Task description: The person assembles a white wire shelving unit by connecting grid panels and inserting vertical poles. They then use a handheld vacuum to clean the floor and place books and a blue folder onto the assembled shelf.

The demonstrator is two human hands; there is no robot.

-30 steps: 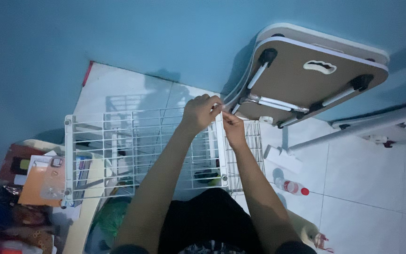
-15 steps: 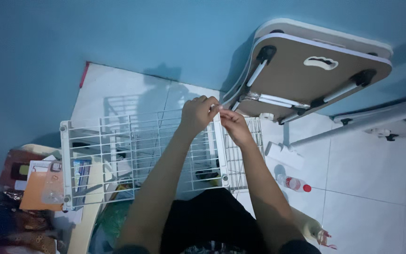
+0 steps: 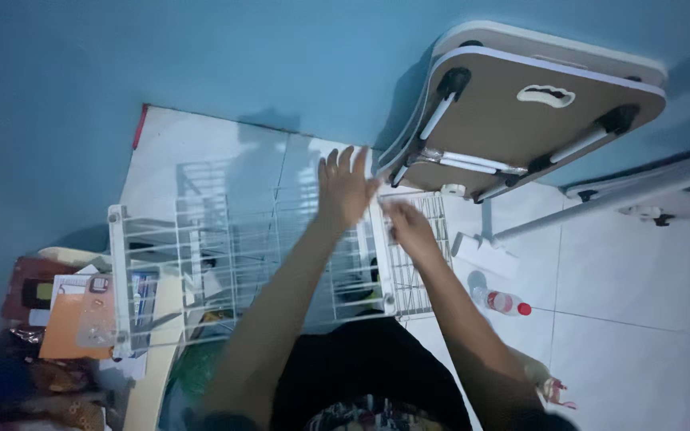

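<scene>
The left hand (image 3: 345, 187) is spread open, fingers apart, over the far edge of the white wire rack (image 3: 201, 263); the right hand (image 3: 407, 227), blurred, rests on the rack's right panel, grip unclear; a folded table (image 3: 537, 120) leans far right; a bottle (image 3: 501, 302) lies on the floor.

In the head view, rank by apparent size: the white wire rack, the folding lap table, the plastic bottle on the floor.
1. White wire rack, though it sits nearer the camera.
2. Folding lap table.
3. Plastic bottle, clearly smallest.
</scene>
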